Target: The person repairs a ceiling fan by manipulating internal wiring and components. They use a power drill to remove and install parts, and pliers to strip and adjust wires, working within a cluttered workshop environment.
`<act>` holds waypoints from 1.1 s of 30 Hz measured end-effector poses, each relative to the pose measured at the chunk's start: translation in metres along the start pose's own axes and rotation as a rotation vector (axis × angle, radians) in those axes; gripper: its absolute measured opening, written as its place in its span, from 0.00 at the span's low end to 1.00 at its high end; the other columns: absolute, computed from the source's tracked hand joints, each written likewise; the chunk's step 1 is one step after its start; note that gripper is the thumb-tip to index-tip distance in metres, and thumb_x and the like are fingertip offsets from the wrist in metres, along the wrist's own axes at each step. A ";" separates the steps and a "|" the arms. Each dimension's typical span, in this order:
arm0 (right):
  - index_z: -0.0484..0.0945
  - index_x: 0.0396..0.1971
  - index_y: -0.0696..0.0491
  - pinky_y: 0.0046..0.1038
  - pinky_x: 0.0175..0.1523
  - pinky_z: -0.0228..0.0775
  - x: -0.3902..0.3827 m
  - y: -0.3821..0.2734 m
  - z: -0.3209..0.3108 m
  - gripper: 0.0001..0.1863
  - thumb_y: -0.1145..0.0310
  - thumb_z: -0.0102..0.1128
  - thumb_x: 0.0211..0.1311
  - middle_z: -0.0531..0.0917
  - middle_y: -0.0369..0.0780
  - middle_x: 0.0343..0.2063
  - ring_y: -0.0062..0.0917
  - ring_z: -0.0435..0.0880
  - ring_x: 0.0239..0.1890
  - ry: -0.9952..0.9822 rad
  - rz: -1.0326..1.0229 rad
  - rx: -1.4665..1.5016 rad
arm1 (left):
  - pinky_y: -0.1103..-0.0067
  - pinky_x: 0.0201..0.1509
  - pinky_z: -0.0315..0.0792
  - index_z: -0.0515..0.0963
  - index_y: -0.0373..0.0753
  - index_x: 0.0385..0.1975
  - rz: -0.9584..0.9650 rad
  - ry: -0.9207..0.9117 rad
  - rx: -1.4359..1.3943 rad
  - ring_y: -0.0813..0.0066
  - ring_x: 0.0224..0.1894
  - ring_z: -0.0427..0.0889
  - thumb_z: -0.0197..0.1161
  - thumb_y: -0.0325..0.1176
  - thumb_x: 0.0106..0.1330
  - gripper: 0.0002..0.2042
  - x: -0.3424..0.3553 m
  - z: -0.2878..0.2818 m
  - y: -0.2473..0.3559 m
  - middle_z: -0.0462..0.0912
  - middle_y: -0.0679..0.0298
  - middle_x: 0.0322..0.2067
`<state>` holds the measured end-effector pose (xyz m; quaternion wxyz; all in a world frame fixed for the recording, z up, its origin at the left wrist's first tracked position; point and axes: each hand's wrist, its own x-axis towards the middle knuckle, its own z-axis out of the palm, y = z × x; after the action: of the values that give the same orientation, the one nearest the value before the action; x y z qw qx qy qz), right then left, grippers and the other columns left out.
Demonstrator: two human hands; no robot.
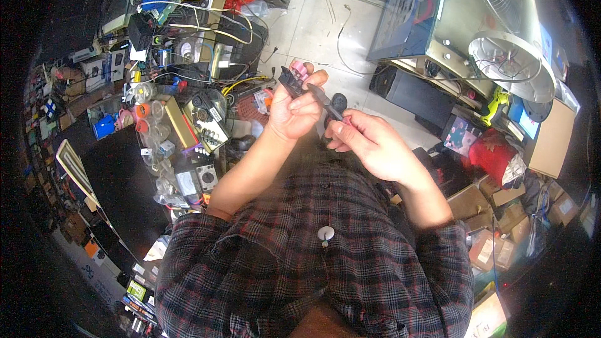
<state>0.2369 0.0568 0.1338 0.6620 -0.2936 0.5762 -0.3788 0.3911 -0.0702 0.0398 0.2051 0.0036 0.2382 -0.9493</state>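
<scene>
Raised in front of my chest, my left hand (293,112) is closed around a small black part (290,81) with a pink piece (301,69) at its upper end. My right hand (369,141) grips a narrow grey metal hand tool (325,101); its exact kind is unclear. The tool points up and left, its tip close to the fingers of my left hand, and I cannot tell whether it touches the black part. A bit of red or pink shows by the right fingertips.
Clear cups (159,131), a metal-and-black device (210,116) and tangled cables (235,25) crowd the left. At right stand a glass-sided cabinet (407,15), a white fan (513,56), a yellow-green tool (496,105) and cardboard boxes (469,206). A loose cable (341,34) lies on the tiled floor (307,25).
</scene>
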 end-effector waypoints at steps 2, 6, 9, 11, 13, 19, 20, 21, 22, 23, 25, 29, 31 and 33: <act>0.78 0.35 0.61 0.31 0.43 0.77 0.003 -0.001 0.001 0.17 0.61 0.53 0.75 0.86 0.44 0.29 0.28 0.87 0.35 0.004 -0.010 -0.043 | 0.85 0.18 0.61 0.72 0.34 0.45 0.003 -0.019 0.039 0.80 0.20 0.68 0.50 0.40 0.80 0.13 -0.001 -0.004 0.001 0.65 0.64 0.34; 0.78 0.35 0.61 0.33 0.43 0.76 0.006 -0.001 0.003 0.17 0.60 0.53 0.75 0.86 0.45 0.29 0.31 0.87 0.35 0.005 -0.029 -0.068 | 0.85 0.19 0.60 0.72 0.37 0.44 0.037 -0.006 0.158 0.80 0.22 0.66 0.51 0.40 0.80 0.12 -0.003 -0.005 -0.001 0.65 0.64 0.35; 0.80 0.43 0.62 0.27 0.48 0.80 0.007 -0.002 0.002 0.15 0.64 0.51 0.78 0.87 0.42 0.38 0.26 0.88 0.41 -0.033 -0.010 -0.127 | 0.86 0.19 0.60 0.72 0.37 0.44 0.044 0.009 0.206 0.81 0.22 0.65 0.51 0.40 0.80 0.12 -0.005 -0.005 -0.001 0.65 0.64 0.35; 0.80 0.42 0.62 0.27 0.47 0.80 0.008 0.000 0.004 0.15 0.64 0.51 0.78 0.87 0.42 0.36 0.25 0.87 0.40 -0.016 -0.017 -0.160 | 0.87 0.20 0.60 0.72 0.37 0.44 0.052 0.009 0.254 0.82 0.21 0.65 0.51 0.40 0.80 0.12 -0.005 -0.005 -0.001 0.65 0.65 0.35; 0.79 0.40 0.61 0.27 0.44 0.79 0.008 -0.001 0.007 0.15 0.63 0.52 0.77 0.86 0.41 0.33 0.25 0.87 0.38 0.008 -0.008 -0.200 | 0.88 0.20 0.59 0.73 0.36 0.44 0.067 0.001 0.326 0.83 0.21 0.65 0.51 0.40 0.80 0.12 -0.005 -0.008 -0.001 0.64 0.65 0.35; 0.73 0.33 0.59 0.33 0.34 0.70 0.004 -0.007 0.011 0.16 0.60 0.55 0.75 0.78 0.44 0.23 0.31 0.78 0.26 0.067 -0.149 -0.383 | 0.87 0.16 0.55 0.72 0.32 0.43 -0.015 0.133 0.413 0.87 0.15 0.60 0.50 0.42 0.80 0.16 -0.016 -0.009 0.016 0.65 0.63 0.35; 0.73 0.32 0.59 0.34 0.34 0.69 0.004 -0.004 0.008 0.16 0.60 0.55 0.75 0.76 0.45 0.23 0.32 0.76 0.25 0.045 -0.177 -0.384 | 0.87 0.16 0.55 0.72 0.32 0.43 -0.045 0.107 0.444 0.87 0.15 0.60 0.50 0.42 0.80 0.16 -0.018 -0.010 0.020 0.66 0.63 0.35; 0.72 0.32 0.59 0.35 0.34 0.68 0.005 -0.002 0.005 0.16 0.60 0.55 0.75 0.75 0.46 0.22 0.33 0.75 0.25 0.024 -0.205 -0.386 | 0.87 0.15 0.54 0.72 0.31 0.42 -0.075 0.081 0.476 0.87 0.14 0.59 0.50 0.42 0.80 0.16 -0.019 -0.011 0.023 0.66 0.62 0.35; 0.72 0.32 0.58 0.35 0.34 0.68 0.005 -0.002 0.002 0.16 0.60 0.55 0.75 0.75 0.46 0.22 0.34 0.75 0.25 -0.006 -0.222 -0.395 | 0.87 0.15 0.53 0.71 0.31 0.42 -0.105 0.055 0.505 0.87 0.13 0.59 0.50 0.42 0.80 0.17 -0.020 -0.010 0.024 0.66 0.62 0.34; 0.72 0.32 0.58 0.35 0.35 0.69 0.006 -0.002 -0.003 0.16 0.60 0.54 0.75 0.74 0.46 0.22 0.34 0.75 0.25 -0.036 -0.240 -0.405 | 0.87 0.15 0.53 0.71 0.30 0.41 -0.118 0.104 0.507 0.87 0.14 0.59 0.51 0.42 0.79 0.17 -0.022 -0.006 0.024 0.66 0.62 0.33; 0.73 0.32 0.58 0.35 0.35 0.69 0.005 -0.010 -0.011 0.16 0.60 0.54 0.75 0.74 0.46 0.23 0.35 0.74 0.26 -0.104 -0.211 -0.462 | 0.87 0.15 0.53 0.71 0.30 0.40 -0.168 0.092 0.585 0.87 0.14 0.58 0.52 0.42 0.79 0.17 -0.024 -0.004 0.030 0.66 0.62 0.32; 0.72 0.30 0.58 0.35 0.35 0.68 0.007 -0.016 -0.026 0.17 0.60 0.54 0.75 0.74 0.45 0.23 0.35 0.75 0.25 -0.221 -0.201 -0.537 | 0.87 0.15 0.53 0.71 0.29 0.40 -0.184 0.163 0.633 0.87 0.14 0.57 0.53 0.41 0.79 0.17 -0.027 -0.002 0.028 0.65 0.63 0.31; 0.73 0.31 0.58 0.39 0.36 0.70 0.007 -0.017 -0.023 0.16 0.59 0.55 0.74 0.77 0.48 0.25 0.41 0.78 0.28 -0.196 -0.172 -0.501 | 0.87 0.15 0.52 0.71 0.30 0.40 -0.181 0.131 0.614 0.87 0.14 0.57 0.53 0.40 0.79 0.15 -0.025 0.001 0.026 0.65 0.63 0.31; 0.73 0.32 0.58 0.40 0.37 0.71 0.004 -0.014 -0.020 0.16 0.60 0.55 0.73 0.78 0.48 0.26 0.44 0.79 0.29 -0.152 -0.179 -0.454 | 0.87 0.15 0.52 0.72 0.32 0.41 -0.153 0.124 0.619 0.86 0.15 0.58 0.52 0.40 0.79 0.14 -0.023 0.005 0.023 0.66 0.64 0.30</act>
<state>0.2153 0.0466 0.1397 0.5843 -0.5124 0.5667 -0.2737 0.4214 -0.0827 0.0362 0.1073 0.1055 -0.0504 -0.9873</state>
